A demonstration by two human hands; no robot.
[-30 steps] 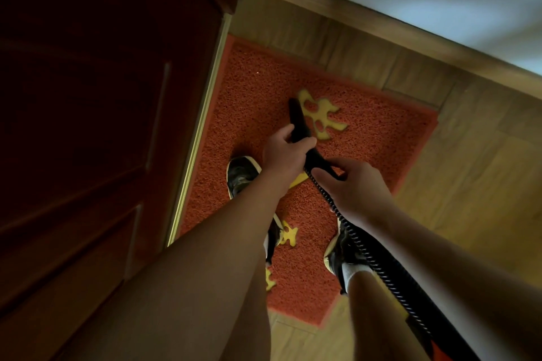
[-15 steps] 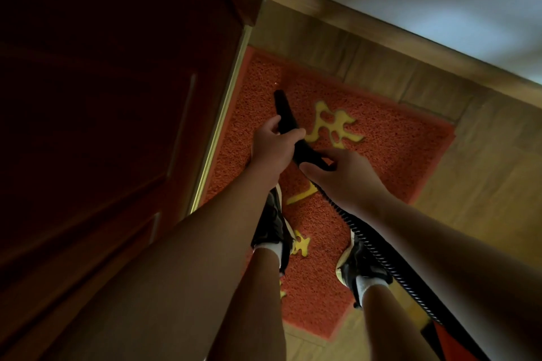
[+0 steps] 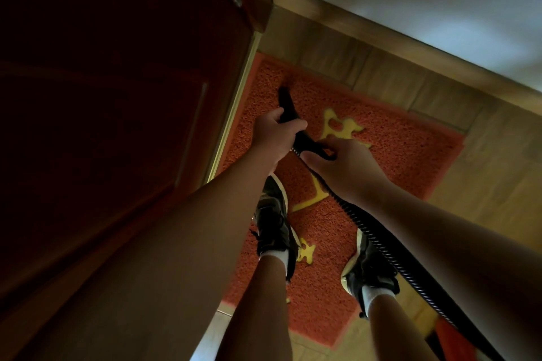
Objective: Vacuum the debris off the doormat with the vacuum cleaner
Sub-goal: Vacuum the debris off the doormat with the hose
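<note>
Our left shoe (image 3: 272,220) and right shoe (image 3: 369,269) stand on the red doormat (image 3: 410,149). The ribbed hose (image 3: 381,246) runs past the right shoe up into our right hand (image 3: 343,164), grip curled round its black end. Just ahead, our left hand (image 3: 274,135) has its grip wrapped round the nozzle (image 3: 286,102). The tip has slid away from the yellow pattern (image 3: 337,129) toward the doormat's far corner beside the door (image 3: 117,97).
</note>
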